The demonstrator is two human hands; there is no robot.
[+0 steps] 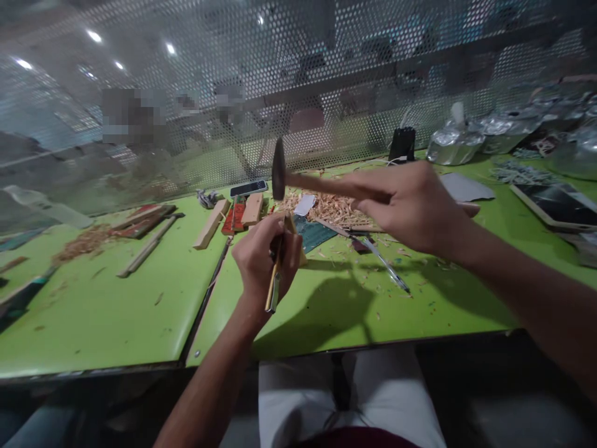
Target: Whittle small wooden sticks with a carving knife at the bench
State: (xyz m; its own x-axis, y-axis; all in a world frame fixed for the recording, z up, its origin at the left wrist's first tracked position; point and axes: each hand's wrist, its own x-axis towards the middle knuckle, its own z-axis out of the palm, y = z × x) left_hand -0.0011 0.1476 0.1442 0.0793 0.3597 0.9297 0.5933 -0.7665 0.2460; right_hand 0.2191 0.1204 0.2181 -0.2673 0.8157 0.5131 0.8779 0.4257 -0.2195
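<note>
My right hand (405,202) is closed round the wooden handle of a hammer (278,171). The dark hammer head is raised just above my left fist, apart from it. My left hand (263,258) grips a slim tool (274,289) with a yellowish body and a shiny metal end that sticks out toward me. A pale piece, partly hidden by the fingers, shows at the top of that fist. What the tool's far end touches is hidden. Below and beyond both hands lie a dark green sheet (317,236) and a heap of wood shavings (342,210).
Wooden blocks (212,224) and a phone (249,188) lie on the green table (140,330). A pen-like tool (387,266) is at centre right. A long stick (150,247) lies left, foil-covered containers (454,143) and a tablet (559,204) right. A perforated metal screen (261,118) stands behind.
</note>
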